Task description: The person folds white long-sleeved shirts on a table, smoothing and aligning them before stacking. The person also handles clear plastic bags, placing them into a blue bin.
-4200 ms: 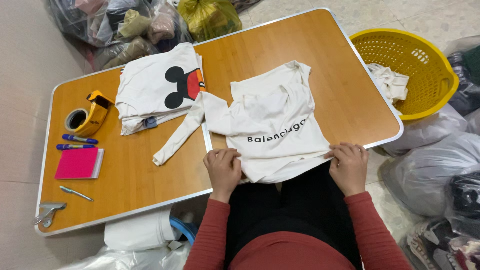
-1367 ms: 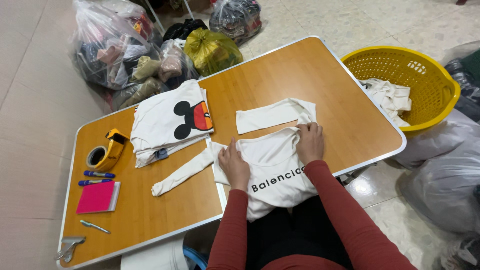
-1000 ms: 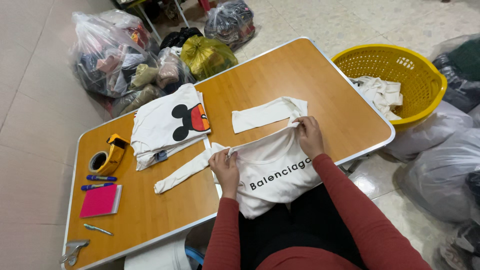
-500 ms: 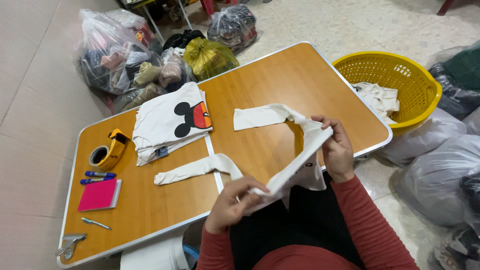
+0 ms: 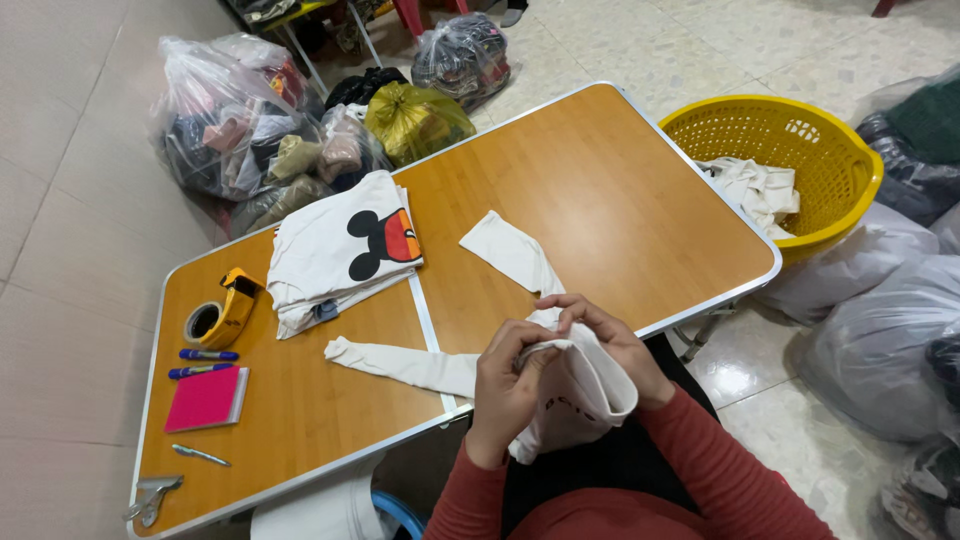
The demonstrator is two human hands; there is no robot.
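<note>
Both my hands grip a white long-sleeved top (image 5: 575, 395) bunched up at the near edge of the wooden folding table (image 5: 560, 180). My left hand (image 5: 505, 385) clutches its folded body from the left. My right hand (image 5: 605, 335) curls over the top of the bundle. One sleeve (image 5: 400, 362) trails left across the table, the other sleeve (image 5: 515, 252) lies angled toward the table's middle. A folded white shirt with a black and red cartoon print (image 5: 340, 250) rests farther back on the left.
A yellow tape dispenser (image 5: 222, 310), two blue markers (image 5: 205, 362), a pink notebook (image 5: 207, 397), a pen (image 5: 200, 455) and a metal clip (image 5: 150, 495) sit at the left end. A yellow basket (image 5: 800, 130) with white cloth stands right. Bags of clothes (image 5: 260, 130) lie behind and right.
The top lay flat under both hands a second ago; I have lifted its body off the table and gathered it into a bundle in front of me. The sleeves stay spread on the table.
</note>
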